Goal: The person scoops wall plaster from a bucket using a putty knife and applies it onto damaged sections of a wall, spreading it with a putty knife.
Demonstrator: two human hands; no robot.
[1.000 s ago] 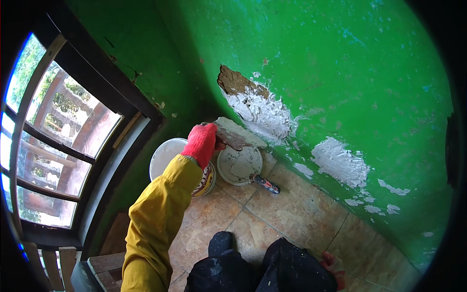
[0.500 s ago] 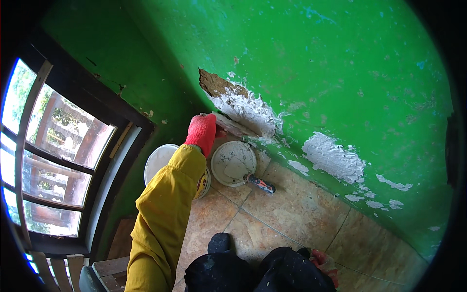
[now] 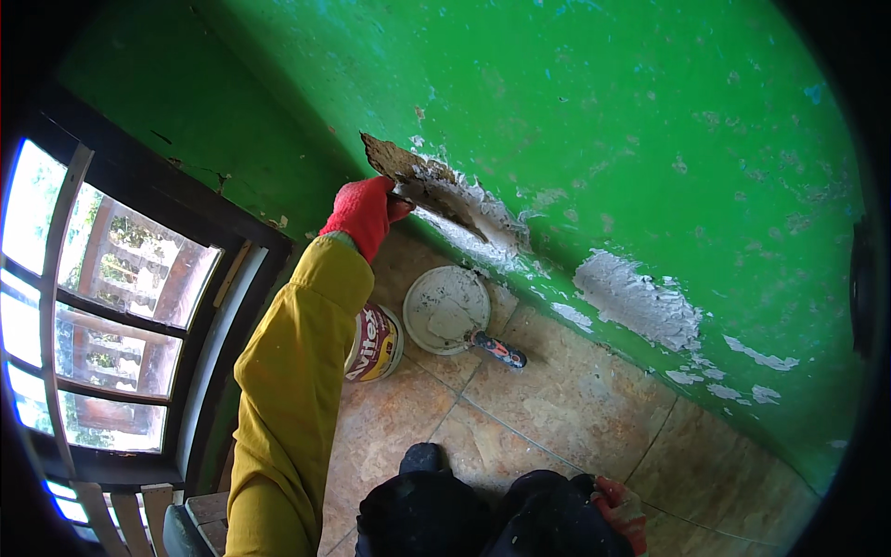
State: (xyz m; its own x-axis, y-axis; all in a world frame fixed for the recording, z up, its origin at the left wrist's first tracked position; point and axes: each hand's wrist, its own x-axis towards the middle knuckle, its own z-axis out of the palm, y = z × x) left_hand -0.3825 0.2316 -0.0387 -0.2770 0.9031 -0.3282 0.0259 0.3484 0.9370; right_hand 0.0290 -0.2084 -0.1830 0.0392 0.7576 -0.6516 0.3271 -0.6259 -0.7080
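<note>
My left hand [image 3: 360, 215], in a red knit glove, is closed on the edge of a wide flat putty blade [image 3: 449, 205]. The blade lies slantwise against the damaged patch of the green wall, where bare brown plaster [image 3: 382, 154] meets fresh white filler [image 3: 497, 249]. Beside my right knee is my right hand [image 3: 620, 512], also gloved in red; its fingers are loosely apart, with nothing seen in them. Below the patch, a round putty-smeared lid or shallow tub [image 3: 444, 311] carries a scraper with an orange-and-black handle [image 3: 499, 350].
A tub with a maroon-and-white label [image 3: 376, 343] stands partly behind my yellow sleeve. A second filled patch [image 3: 639, 299] lies farther right along the wall. The dark-framed window [image 3: 121, 306] is on the left, over brown floor tiles [image 3: 548, 399]. Wooden slats [image 3: 128, 511] show lower left.
My left hand has moved up and left with the blade, which is now tilted up over the patch's middle. The labelled tub shows more. The right hand shows more beside the knee.
</note>
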